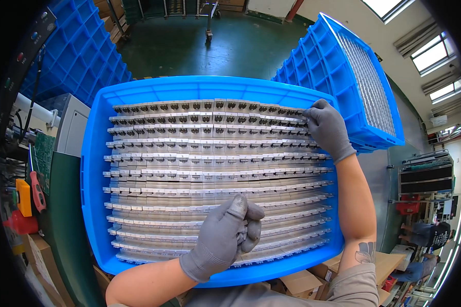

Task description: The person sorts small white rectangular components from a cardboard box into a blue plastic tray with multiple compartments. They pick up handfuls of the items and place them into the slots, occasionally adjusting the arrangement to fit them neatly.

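A large blue plastic crate [90, 204] sits in front of me, packed with rows of small silvery metal parts [205, 158]. The far rows show dark pieces along their tops. At the right end of the farthest rows is my gray-gloved right hand [327, 128], its thumb and fingers closed on a small metal part at the row's end, which they largely cover. My left hand [223, 235], gloved the same way, hovers over the near rows, right of the middle. Its fingers are curled in with the thumb over them; anything inside is hidden.
Another blue crate [312, 61] full of metal parts stands at far right, and a stack of blue crates [77, 51] at far left. On the left lie a red-handled screwdriver [37, 190] and an orange tool [23, 197]. Cardboard boxes [299, 284] sit below the near edge.
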Tool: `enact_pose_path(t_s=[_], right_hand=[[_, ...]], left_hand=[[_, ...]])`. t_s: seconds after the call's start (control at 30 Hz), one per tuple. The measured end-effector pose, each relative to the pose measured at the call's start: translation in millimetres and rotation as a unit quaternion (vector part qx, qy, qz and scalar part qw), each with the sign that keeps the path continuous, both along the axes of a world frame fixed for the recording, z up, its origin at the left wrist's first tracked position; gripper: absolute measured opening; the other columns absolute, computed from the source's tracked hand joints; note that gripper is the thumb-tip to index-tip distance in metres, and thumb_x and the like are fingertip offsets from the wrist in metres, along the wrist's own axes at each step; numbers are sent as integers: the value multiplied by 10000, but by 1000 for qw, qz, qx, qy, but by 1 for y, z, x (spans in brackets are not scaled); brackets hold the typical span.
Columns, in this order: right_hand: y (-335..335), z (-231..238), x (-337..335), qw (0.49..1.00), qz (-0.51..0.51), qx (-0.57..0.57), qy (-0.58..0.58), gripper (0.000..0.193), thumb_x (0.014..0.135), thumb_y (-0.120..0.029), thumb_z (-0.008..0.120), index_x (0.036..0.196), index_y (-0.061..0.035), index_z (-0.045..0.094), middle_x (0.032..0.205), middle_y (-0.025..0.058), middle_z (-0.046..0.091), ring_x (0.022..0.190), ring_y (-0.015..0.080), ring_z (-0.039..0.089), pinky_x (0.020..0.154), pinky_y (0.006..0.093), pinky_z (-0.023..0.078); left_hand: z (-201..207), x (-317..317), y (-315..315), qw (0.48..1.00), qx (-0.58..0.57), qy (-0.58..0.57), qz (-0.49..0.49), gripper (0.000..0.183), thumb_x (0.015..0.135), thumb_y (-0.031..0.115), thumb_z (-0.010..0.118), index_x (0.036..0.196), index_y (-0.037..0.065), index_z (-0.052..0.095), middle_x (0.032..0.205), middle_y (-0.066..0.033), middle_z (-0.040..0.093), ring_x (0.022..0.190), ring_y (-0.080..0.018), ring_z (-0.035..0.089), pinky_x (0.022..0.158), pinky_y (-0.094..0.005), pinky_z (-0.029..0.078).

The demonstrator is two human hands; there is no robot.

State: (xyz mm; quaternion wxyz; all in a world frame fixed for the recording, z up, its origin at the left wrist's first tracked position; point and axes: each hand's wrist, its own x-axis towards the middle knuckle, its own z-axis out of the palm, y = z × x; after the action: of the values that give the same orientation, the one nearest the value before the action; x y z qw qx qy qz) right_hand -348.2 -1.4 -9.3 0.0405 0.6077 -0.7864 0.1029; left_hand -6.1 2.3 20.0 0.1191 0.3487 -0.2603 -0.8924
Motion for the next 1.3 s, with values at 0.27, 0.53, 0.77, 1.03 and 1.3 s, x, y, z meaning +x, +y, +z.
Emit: enact_pose_path(t_s=[0.27, 0.53, 0.77, 1.03, 1.3], right_hand=[[1, 1, 2, 1000, -6, 9, -9, 204, 868, -70, 637, 1018, -79, 775, 1049, 105, 674, 906, 307, 678, 822, 404, 560], [10, 44, 74, 970, 55, -96, -217, 187, 822, -32, 705, 1004, -53, 742, 961, 133, 667, 812, 273, 674, 696, 369, 549], [35, 82, 168, 890, 296, 47, -343, 232, 787, -80, 758, 1017, -88, 734, 890, 118, 646, 714, 287, 637, 618, 377, 515], [38, 72, 167, 904, 272, 82, -320, 153, 802, -90, 751, 939, -79, 686, 865, 110, 620, 745, 312, 639, 646, 405, 519], [32, 53, 148, 848, 266, 24, -457, 88, 923, 9, 634, 986, -34, 590, 926, 84, 597, 824, 207, 594, 741, 331, 504]], left_hand=[[-2, 2, 0, 1000, -4, 6, -15, 528, 1090, 457, 365, 1068, -19, 592, 738, -62, 567, 558, -95, 489, 471, -227, 382], [1, 0, -3, 1000, 11, 8, -10, 667, 1068, 577, 270, 1071, -2, 600, 753, -66, 599, 534, -83, 502, 450, -211, 386], [-7, 2, -2, 990, -127, -55, -14, 753, 1044, 643, 208, 1026, 33, 650, 769, -61, 637, 616, -86, 573, 513, -215, 453], [-5, -1, -2, 980, -167, -80, -72, 786, 1039, 658, 144, 935, 72, 657, 752, -44, 620, 630, -109, 543, 593, -254, 456], [2, 2, -5, 997, -68, 8, 23, 536, 1086, 484, 342, 1016, 17, 595, 668, -47, 542, 542, -98, 460, 487, -230, 365]])
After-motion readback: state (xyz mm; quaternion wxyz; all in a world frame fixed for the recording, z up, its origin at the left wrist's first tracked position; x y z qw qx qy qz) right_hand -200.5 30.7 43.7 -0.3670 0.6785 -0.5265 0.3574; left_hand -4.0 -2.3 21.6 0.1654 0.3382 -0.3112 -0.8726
